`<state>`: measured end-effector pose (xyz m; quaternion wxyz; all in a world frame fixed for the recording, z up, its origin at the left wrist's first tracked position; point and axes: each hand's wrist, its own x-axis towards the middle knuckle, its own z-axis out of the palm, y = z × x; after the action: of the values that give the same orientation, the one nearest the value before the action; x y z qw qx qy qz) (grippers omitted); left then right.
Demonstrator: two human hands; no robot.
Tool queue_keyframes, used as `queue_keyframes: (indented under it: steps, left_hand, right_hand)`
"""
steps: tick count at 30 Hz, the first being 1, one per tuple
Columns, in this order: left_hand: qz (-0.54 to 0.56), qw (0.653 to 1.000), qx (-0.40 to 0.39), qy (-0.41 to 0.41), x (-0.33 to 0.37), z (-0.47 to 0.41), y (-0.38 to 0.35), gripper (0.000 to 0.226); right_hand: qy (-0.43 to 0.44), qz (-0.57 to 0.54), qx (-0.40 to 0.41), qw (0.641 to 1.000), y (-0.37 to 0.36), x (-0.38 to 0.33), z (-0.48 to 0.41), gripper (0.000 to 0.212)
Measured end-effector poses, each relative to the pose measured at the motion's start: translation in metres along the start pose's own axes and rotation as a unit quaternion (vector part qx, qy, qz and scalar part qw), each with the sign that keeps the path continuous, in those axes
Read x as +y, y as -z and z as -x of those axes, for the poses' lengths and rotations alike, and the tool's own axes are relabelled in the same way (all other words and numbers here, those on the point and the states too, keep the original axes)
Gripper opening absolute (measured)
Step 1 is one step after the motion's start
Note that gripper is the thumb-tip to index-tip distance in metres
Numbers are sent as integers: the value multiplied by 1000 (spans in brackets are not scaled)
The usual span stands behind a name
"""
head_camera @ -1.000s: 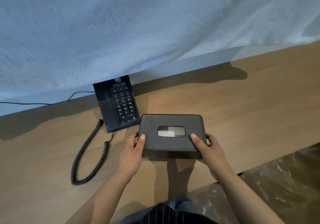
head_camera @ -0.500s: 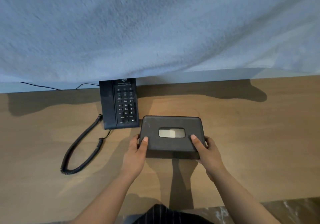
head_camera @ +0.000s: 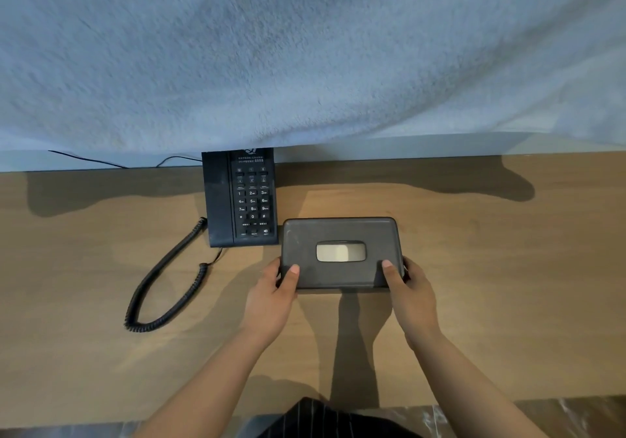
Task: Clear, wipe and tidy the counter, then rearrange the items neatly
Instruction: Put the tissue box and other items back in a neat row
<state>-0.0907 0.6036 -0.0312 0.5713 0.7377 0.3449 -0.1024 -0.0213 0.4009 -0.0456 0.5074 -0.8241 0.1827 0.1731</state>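
View from a head-worn camera looking down at a light brown wooden counter point(head_camera: 508, 268). Just right of centre sits a dark grey rectangular tissue box point(head_camera: 338, 231) with rounded corners and a pale oval opening in its top. A person holds it at both short ends.

The left hand point(head_camera: 271, 297) clasps the box's 9 o'clock end: the thumb lies flat on the top near the front corner, and the other fingers curl around the side, mostly hidden. The right hand point(head_camera: 411, 297) mirrors it at the 3 o'clock end, thumb on top and fingers wrapped around the edge. Whether the box rests on the counter or is raised slightly cannot be told.

At 10 o'clock from the box, just beside its back-left corner, a black desk telephone point(head_camera: 240, 197) with a numbered keypad stands against the back of the counter. Its black coiled cord point(head_camera: 162, 288) loops out toward 8 o'clock. A thin black cable point(head_camera: 88, 160) runs off from the phone toward 9 o'clock.

A pale blue fuzzy cloth point(head_camera: 305, 48) fills the upper half of the view, from 9 through 12 to 3 o'clock. At 6 o'clock, a dark pinstriped garment point(head_camera: 321, 417) shows at the frame's edge.
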Motion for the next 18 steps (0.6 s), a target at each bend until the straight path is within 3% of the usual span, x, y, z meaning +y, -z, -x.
queue_keyframes:
  steps: [4, 7, 11, 13, 18]
  left_hand:
    - [-132, 989, 32, -63, -3, 17, 11, 36]
    - [-210, 968, 47, -133, -3, 31, 18, 28]
    - [-340, 913, -75, -214, 3, 35, 17, 18]
    - [-393, 885, -105, -225, 7, 32, 13, 30]
    - [-414, 877, -97, -225, 13, 18, 8, 42]
  right_hand:
    - [3, 8, 16, 1000, 5, 1, 19, 58]
    - [105, 100, 37, 989, 16, 2, 33, 36]
    - [228, 263, -43, 937, 24, 1, 42, 9]
    - [255, 321, -76, 909, 22, -2, 41, 8]
    - [263, 370, -94, 886, 16, -17, 28, 21]
